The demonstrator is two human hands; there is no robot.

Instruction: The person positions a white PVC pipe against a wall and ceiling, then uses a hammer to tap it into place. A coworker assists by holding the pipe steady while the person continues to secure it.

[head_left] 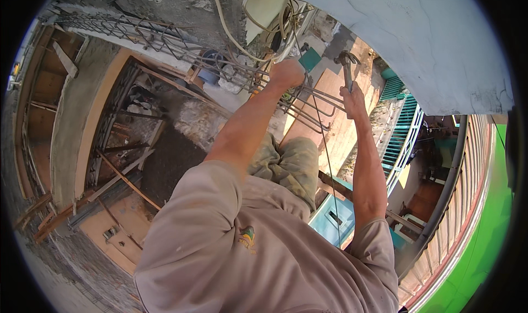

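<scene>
My right hand (353, 100) is wrapped round the handle of a claw hammer (347, 60), its metal head pointing up and away from me. To the left, my left hand (287, 74) is closed in a fist at the steel reinforcing bars (256, 78). What its fingers grip is hidden behind the hand. Hooked bar ends (325, 127) stick out to the right below that fist. A green flat piece (309, 59) shows just beyond the knuckles. Between my two forearms a thin dark line (328, 164) runs downward.
A pale cable (223, 24) loops above the bars. The white wall (418, 32) fills the upper right. On the left, concrete beams (69, 131) and timber props (129, 180) surround a deep opening. Green railings (400, 129) and a corrugated roof (459, 203) lie at the right.
</scene>
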